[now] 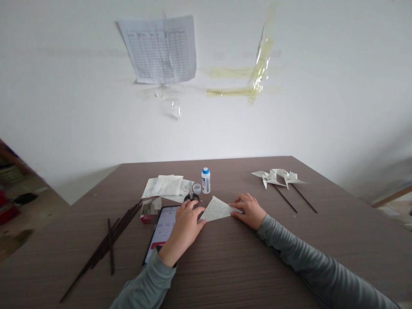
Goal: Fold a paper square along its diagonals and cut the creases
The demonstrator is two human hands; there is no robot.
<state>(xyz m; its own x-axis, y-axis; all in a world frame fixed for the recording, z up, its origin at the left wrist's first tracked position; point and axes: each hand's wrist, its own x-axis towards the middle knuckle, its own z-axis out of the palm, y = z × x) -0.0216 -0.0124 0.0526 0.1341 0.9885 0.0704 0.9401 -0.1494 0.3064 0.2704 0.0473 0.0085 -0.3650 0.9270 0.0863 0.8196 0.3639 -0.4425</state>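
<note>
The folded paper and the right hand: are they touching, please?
Touching: in the head view, the right hand has fingers against a corner of the folded paper.

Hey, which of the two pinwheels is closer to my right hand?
The left pinwheel of the pair: it lies on the side toward your right hand, while the other pinwheel lies farther off to the right.

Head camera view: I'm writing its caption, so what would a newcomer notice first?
Probably the white paper triangle between left hand and right hand, at lower centre. Beyond it stands a white plastic bottle with blue cap; at the right lie two white paper pinwheels on dark sticks.
</note>
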